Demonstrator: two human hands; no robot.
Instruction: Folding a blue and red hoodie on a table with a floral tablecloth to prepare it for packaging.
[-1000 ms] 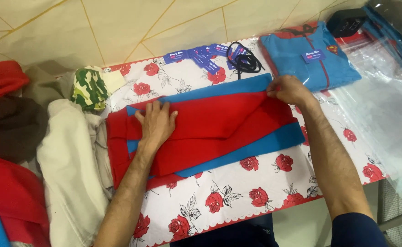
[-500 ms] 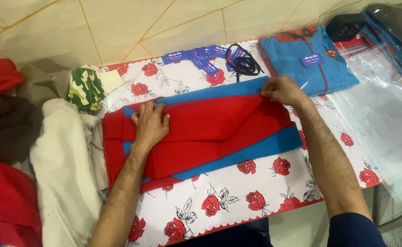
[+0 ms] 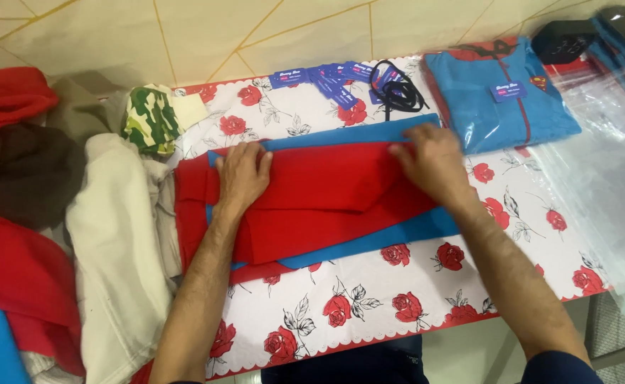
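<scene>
While my left hand [image 3: 241, 178] lies spread flat on the red garment [image 3: 312, 203], my right hand [image 3: 430, 160] pinches its folded edge; loosening either could let the fold spring open.

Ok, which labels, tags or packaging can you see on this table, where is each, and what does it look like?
Blue tags: small rectangles fanned along the table's far edge.
Garment tag: blue rectangle on the folded blue garment, far right.
Clear plastic bags: transparent sheets at the right edge.
</scene>
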